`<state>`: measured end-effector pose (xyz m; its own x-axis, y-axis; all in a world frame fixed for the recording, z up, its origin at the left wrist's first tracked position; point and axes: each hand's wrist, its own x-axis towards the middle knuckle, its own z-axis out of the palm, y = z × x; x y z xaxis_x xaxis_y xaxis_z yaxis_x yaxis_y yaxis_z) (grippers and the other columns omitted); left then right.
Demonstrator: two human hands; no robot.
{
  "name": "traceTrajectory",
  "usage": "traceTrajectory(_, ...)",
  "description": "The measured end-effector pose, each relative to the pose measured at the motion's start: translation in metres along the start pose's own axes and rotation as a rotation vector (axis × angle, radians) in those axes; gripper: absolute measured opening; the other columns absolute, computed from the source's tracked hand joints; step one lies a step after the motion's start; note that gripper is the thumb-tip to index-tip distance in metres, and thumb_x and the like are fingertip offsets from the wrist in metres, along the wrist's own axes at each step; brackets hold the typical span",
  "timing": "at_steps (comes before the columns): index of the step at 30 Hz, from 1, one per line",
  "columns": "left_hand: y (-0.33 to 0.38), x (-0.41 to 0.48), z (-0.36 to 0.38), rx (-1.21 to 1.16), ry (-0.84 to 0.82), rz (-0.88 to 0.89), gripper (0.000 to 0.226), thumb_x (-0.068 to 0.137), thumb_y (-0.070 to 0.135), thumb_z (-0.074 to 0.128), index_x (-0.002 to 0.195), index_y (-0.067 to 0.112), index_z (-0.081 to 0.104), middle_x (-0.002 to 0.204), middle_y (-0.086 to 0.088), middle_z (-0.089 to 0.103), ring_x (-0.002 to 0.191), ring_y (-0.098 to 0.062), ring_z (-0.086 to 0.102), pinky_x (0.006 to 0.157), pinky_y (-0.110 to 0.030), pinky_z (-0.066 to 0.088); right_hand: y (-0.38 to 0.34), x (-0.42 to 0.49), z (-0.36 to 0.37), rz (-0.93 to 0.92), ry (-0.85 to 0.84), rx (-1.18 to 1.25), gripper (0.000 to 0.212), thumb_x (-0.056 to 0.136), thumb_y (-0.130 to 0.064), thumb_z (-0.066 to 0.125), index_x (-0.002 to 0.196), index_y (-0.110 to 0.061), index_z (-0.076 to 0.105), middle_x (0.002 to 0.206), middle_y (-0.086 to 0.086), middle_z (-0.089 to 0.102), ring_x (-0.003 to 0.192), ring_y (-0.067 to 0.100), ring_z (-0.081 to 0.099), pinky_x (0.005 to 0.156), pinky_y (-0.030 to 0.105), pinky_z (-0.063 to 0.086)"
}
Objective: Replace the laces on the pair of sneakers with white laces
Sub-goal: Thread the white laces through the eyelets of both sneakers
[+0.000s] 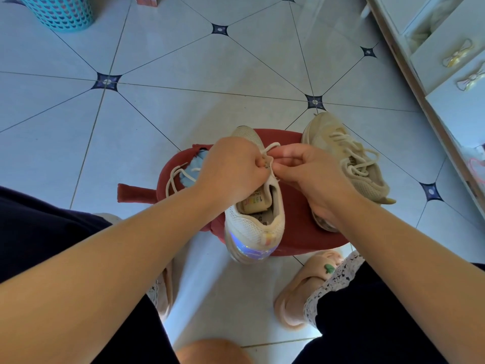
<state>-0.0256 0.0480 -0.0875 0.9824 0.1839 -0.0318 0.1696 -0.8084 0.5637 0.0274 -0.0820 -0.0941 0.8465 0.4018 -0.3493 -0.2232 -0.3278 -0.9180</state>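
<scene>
A beige mesh sneaker (252,227) with a shiny blue heel stands on a red stool (296,232), toe pointing away from me. My left hand (231,169) grips the shoe's upper part near the tongue, fingers curled round the lace. My right hand (309,169) pinches the cream lace (270,147) just above the eyelets. A loose length of that lace (174,177) trails off to the left over the stool. The second sneaker (349,164), fully laced, lies at the stool's right edge.
A light blue cloth (193,170) lies on the stool under the loose lace. My knees and pink slippers (301,290) flank the stool. A teal basket (60,11) stands far left and a white cabinet (446,74) runs along the right on the tiled floor.
</scene>
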Motion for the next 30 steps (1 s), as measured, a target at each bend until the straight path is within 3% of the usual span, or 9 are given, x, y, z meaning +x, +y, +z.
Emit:
traceTrajectory(3, -0.001, -0.001, 0.002, 0.005, 0.009, -0.01, 0.027, 0.085, 0.03, 0.054, 0.073, 0.014, 0.072, 0.065, -0.006, 0.063, 0.064, -0.02, 0.057, 0.064, -0.031, 0.043, 0.002, 0.003, 0.0, 0.012, -0.016, 0.029, 0.022, 0.08, 0.006, 0.062, 0.09, -0.014, 0.066, 0.075, 0.0, 0.065, 0.067, 0.004, 0.063, 0.067, 0.015, 0.053)
traceTrajectory(8, -0.001, -0.001, 0.006, 0.022, 0.002, -0.001, 0.03, 0.088, 0.03, 0.051, 0.071, 0.014, 0.07, 0.049, 0.003, 0.041, 0.046, -0.011, 0.036, 0.047, -0.019, 0.026, 0.002, 0.003, -0.001, 0.044, -0.047, 0.071, 0.02, 0.08, 0.006, 0.063, 0.088, -0.012, 0.065, 0.075, 0.001, 0.066, 0.066, 0.006, 0.063, 0.066, 0.016, 0.054)
traceTrajectory(13, -0.005, 0.001, 0.003, -0.101, -0.015, 0.021, 0.021, 0.085, 0.027, 0.058, 0.08, 0.014, 0.074, 0.076, -0.007, 0.068, 0.073, -0.021, 0.06, 0.067, -0.027, 0.04, 0.004, 0.003, 0.0, 0.093, -0.056, 0.159, 0.02, 0.08, 0.008, 0.06, 0.087, -0.01, 0.065, 0.076, 0.003, 0.066, 0.068, 0.01, 0.063, 0.068, 0.018, 0.055)
traceTrajectory(17, -0.012, 0.003, -0.001, -0.221, -0.039, -0.02, 0.013, 0.081, 0.023, 0.065, 0.092, 0.022, 0.071, 0.078, 0.009, 0.062, 0.066, -0.004, 0.051, 0.062, -0.003, 0.035, 0.004, 0.004, 0.0, 0.085, -0.029, 0.148, 0.019, 0.081, 0.007, 0.06, 0.086, -0.011, 0.065, 0.076, 0.003, 0.066, 0.069, 0.011, 0.063, 0.067, 0.018, 0.055)
traceTrajectory(20, -0.016, 0.003, -0.002, -0.391, -0.019, -0.071, 0.02, 0.08, 0.02, 0.066, 0.1, 0.024, 0.066, 0.074, 0.018, 0.055, 0.064, 0.01, 0.05, 0.059, 0.005, 0.034, 0.004, 0.004, 0.0, 0.074, -0.018, 0.137, 0.019, 0.081, 0.006, 0.061, 0.084, -0.013, 0.065, 0.076, 0.003, 0.066, 0.07, 0.011, 0.063, 0.066, 0.018, 0.054)
traceTrajectory(22, -0.013, 0.001, -0.001, -0.431, -0.017, -0.06, 0.018, 0.08, 0.027, 0.067, 0.098, 0.026, 0.068, 0.072, 0.021, 0.053, 0.065, 0.015, 0.05, 0.06, 0.002, 0.036, 0.004, 0.002, 0.0, 0.034, -0.016, 0.084, 0.02, 0.08, 0.004, 0.064, 0.081, -0.016, 0.066, 0.073, 0.0, 0.067, 0.068, 0.009, 0.062, 0.067, 0.018, 0.053)
traceTrajectory(26, -0.007, 0.003, 0.005, -0.248, -0.007, 0.055, 0.028, 0.076, 0.043, 0.068, 0.101, 0.031, 0.067, 0.083, 0.019, 0.046, 0.083, 0.002, 0.043, 0.066, -0.015, 0.032, 0.001, 0.004, -0.004, -0.031, 0.051, -0.117, 0.021, 0.078, 0.0, 0.067, 0.083, -0.02, 0.066, 0.075, -0.002, 0.065, 0.068, 0.004, 0.059, 0.062, 0.012, 0.047)
traceTrajectory(30, -0.01, 0.006, 0.006, -0.079, 0.018, 0.166, 0.035, 0.078, 0.046, 0.063, 0.109, 0.029, 0.062, 0.105, 0.009, 0.05, 0.094, -0.004, 0.044, 0.075, -0.02, 0.027, -0.001, 0.007, -0.01, -0.067, 0.097, -0.232, 0.019, 0.081, -0.003, 0.064, 0.089, -0.019, 0.067, 0.076, -0.002, 0.062, 0.073, 0.007, 0.057, 0.073, 0.02, 0.047)
